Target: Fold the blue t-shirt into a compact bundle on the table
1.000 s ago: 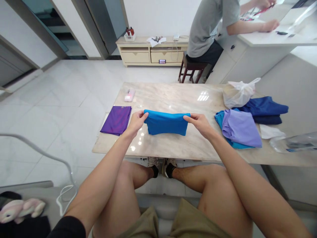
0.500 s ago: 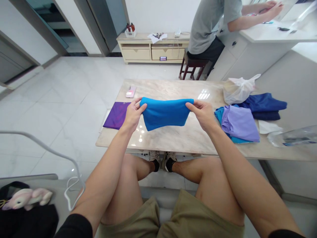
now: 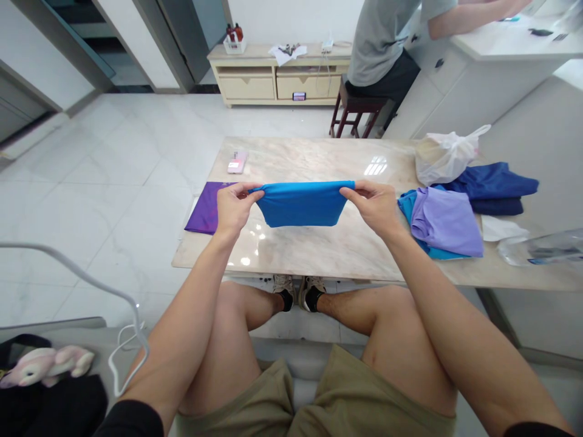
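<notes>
A folded bright blue garment (image 3: 300,204) hangs stretched between my two hands just above the marble table (image 3: 319,249). My left hand (image 3: 233,206) pinches its upper left corner. My right hand (image 3: 374,205) pinches the upper right corner. Both hands are closed on the cloth. A folded purple garment (image 3: 204,209) lies flat on the table beside my left hand.
A pile of lilac, light blue and dark blue clothes (image 3: 449,220) lies at the right, with a white plastic bag (image 3: 444,159) behind it. A pink phone (image 3: 237,162) lies at the far left edge. Another person (image 3: 387,42) sits on a stool beyond the table.
The blue garment was resting on the table; both hands have lifted it and pulled its top edge taut. It now hangs a little lower than half a second ago.
</notes>
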`<state>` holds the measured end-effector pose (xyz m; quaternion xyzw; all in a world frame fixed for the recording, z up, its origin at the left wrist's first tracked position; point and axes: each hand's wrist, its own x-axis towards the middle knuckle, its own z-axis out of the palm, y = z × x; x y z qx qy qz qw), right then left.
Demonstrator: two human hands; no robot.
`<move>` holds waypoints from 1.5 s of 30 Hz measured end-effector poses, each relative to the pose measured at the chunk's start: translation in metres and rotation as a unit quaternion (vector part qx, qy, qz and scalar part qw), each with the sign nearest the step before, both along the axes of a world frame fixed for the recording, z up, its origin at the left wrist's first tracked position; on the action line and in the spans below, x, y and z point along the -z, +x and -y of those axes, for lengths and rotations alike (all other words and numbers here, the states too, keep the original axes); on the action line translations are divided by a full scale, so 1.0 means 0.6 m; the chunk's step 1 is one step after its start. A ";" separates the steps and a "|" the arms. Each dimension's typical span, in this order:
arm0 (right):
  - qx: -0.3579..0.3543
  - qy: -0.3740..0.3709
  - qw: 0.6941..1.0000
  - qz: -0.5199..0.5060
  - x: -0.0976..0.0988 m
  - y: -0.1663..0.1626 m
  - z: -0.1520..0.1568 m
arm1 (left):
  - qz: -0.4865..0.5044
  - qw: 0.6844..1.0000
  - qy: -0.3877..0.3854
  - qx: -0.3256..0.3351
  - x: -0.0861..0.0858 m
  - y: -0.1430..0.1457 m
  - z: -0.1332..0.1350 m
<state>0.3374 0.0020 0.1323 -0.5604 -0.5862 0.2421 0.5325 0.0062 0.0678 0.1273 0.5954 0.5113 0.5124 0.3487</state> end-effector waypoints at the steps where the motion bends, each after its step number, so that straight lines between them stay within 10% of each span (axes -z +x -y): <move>1: 0.001 -0.004 1.000 -0.012 -0.001 -0.001 0.002 | 0.004 1.000 -0.002 -0.001 -0.002 -0.001 0.002; 10: 0.043 -0.076 0.992 -0.095 0.011 0.002 -0.012 | 0.043 0.998 -0.055 -0.008 0.007 0.013 -0.027; 17: 0.114 -0.299 0.940 0.120 0.100 0.038 -0.048 | -0.321 0.926 -0.198 -0.018 0.102 0.025 -0.051; 29: -0.070 -0.460 0.834 0.295 0.155 0.026 -0.052 | -0.478 0.824 -0.271 0.142 0.146 0.022 -0.033; 38: -0.277 -0.552 0.755 0.221 0.082 -0.006 -0.022 | -0.547 0.810 -0.196 0.076 0.114 0.018 -0.037; 45: -0.082 -0.401 0.853 0.325 0.071 0.007 -0.023 | -0.600 0.733 -0.286 0.144 0.097 0.039 -0.032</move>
